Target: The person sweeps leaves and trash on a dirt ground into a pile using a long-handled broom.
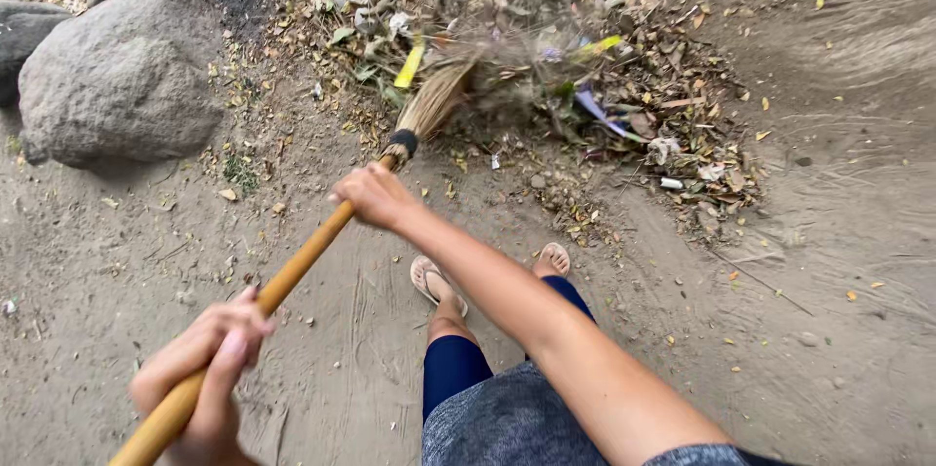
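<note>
2 hands grip 1 long wooden broom (pixel 292 266). Right hand (pixel 373 195) has its fingers wrapped tight around the stick near the brush; left hand (pixel 205 368) is clamped on the low end. Its straw head looks blurry as it sweeps into the pile of leaves and trash (pixel 585 86), beside the big rock (pixel 122 71). Sweeping is the step in hand. A next stroke needs the brush low on the dirt, pushing loose bits toward that pile.

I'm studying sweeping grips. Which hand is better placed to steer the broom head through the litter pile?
The right hand: it grips the broom handle just behind the bristles, close to the litter pile. The left hand holds the far upper end.
</note>
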